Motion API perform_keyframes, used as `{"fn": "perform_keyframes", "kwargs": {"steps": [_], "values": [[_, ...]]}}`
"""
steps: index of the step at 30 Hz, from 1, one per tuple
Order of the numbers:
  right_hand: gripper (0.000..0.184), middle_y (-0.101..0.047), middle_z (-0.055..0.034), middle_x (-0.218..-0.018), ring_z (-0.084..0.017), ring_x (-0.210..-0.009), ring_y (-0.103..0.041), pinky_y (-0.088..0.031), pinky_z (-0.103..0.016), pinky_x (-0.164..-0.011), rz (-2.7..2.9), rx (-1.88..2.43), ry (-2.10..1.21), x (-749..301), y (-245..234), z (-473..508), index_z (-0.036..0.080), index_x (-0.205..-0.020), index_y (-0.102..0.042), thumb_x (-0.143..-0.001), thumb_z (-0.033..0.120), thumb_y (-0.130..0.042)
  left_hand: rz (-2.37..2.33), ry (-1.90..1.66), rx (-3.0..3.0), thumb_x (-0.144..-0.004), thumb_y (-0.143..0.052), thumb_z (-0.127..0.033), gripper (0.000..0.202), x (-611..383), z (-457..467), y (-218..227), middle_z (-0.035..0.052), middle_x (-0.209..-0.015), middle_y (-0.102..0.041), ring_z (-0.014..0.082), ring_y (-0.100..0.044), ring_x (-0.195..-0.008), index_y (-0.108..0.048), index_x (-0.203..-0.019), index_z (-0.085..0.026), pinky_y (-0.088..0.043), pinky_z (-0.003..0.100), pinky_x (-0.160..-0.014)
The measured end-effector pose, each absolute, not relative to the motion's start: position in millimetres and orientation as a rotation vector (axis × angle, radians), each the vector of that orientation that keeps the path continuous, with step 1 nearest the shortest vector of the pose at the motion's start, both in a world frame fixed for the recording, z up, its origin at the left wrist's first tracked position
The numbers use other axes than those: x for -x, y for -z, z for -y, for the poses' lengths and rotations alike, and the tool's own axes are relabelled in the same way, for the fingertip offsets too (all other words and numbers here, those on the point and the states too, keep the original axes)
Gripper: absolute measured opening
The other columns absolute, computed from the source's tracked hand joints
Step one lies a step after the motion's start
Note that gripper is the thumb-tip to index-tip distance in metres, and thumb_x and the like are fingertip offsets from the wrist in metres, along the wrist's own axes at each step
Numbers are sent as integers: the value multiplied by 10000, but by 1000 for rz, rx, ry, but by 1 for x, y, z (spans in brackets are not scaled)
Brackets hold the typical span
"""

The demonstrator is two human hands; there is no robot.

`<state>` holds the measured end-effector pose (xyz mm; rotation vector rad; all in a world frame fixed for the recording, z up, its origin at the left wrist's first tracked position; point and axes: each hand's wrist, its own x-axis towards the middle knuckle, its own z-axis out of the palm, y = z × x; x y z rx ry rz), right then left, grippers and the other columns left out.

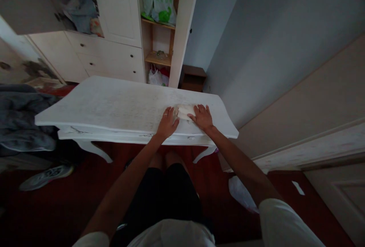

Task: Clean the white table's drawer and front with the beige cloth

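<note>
A folded whitish cloth (pixel 186 111) lies on the top of a white table (pixel 119 100), right of its middle. The cloth has a brownish patch near its left end. My right hand (pixel 203 118) rests flat over the cloth's right end, fingers spread and thumb stretched along it. At the left end of the cloth is my left hand (pixel 167 122), its fingers stretched out on the tabletop; a ring shows on one finger. Whether its fingertips touch the cloth is hard to make out. Grey smudges mark the tabletop to the left.
Beyond the table stands a white wardrobe (pixel 119 11) with open doors, plastic bags (pixel 164 1) on its shelves. A small brown cabinet (pixel 194 77) sits in the corner. Dark clothing (pixel 25 117) is heaped at the left, above a shoe (pixel 47 177). A plastic bag (pixel 242 193) lies on the floor.
</note>
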<state>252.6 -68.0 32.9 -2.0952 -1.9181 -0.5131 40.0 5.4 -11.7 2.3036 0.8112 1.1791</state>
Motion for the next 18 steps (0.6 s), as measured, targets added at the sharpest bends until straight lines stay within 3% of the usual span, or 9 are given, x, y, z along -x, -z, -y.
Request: {"fn": "perform_keyframes", "kwargs": {"steps": [6,8,11,14,16,18], "values": [[560,-599,-227,-1378,-326,-1336,-501,-299,-575,-1186,1770,1812,512,-242,-32,99,116,-1340,-579,-1042,533,-353,-990,-1359,-2076,-931,-498,-305,318,-5,19,15,171,-1163,-683,275,-635,-1132,-624,-1174,-143,-491,442,-1026],[528,-679,-187,-1222,-294,-1203,-583,-412,-520,-1100,1679,1710,435,-244,-29,122,158,-1164,-662,-1043,545,-325,-1025,-1320,-1950,-931,-473,-295,277,4,25,10,101,-975,-718,214,-676,-906,-661,-1088,-165,-529,350,-868],[555,-687,-91,-810,-224,-824,-627,-519,-382,-808,1368,1694,269,-251,-18,161,206,-800,-649,-1006,634,-361,-1046,-1207,-1822,-925,-444,-288,294,16,29,3,-17,-636,-611,137,-542,-541,-693,-1040,-181,-430,251,-590],[632,-506,15,-498,-149,-512,-487,-426,-292,-559,925,1780,-17,-252,2,196,226,-583,-523,-924,749,-427,-1058,-1184,-1845,-906,-454,-290,303,23,28,-4,-43,-538,-525,131,-477,-479,-710,-1023,-178,-360,246,-535],[675,-395,47,-399,-124,-417,-402,-366,-281,-490,762,1814,-140,-247,19,213,237,-495,-450,-882,789,-447,-1073,-1155,-1883,-899,-457,-281,307,24,22,-6,-30,-541,-548,143,-520,-504,-711,-1034,-171,-389,253,-558],[669,-382,52,-383,-120,-402,-392,-356,-279,-477,720,1808,-194,-238,37,225,234,-476,-451,-862,779,-487,-1070,-1085,-1876,-882,-463,-256,305,23,14,-7,-22,-538,-570,153,-561,-519,-707,-1042,-167,-432,259,-578]]}}
